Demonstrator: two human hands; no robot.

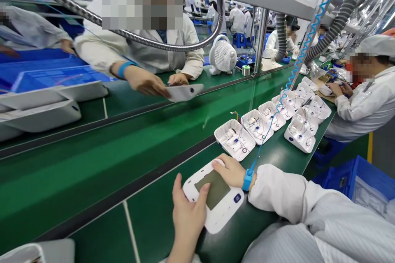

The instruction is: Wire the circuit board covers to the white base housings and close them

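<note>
A white device housing with a grey display (216,218) is held between my two hands just over the green bench. My left hand (189,209) grips its left side, the thumb lying on the display. On the far side, my right hand (230,170) holds the upper edge, its thumb pressed on the white rim; a blue wrist strap (248,179) circles that wrist. The fingers beneath the housing are hidden. Closest beyond my hands sits an open white shell (235,141) with wires and small parts inside.
More wired white shells (257,126) line the bench to the right. Across the green conveyor (148,144), a co-worker's hand (145,80) holds a white panel (185,92). A coiled blue cord (291,76) hangs down to my wrist. Blue bins (367,176) stand at lower right.
</note>
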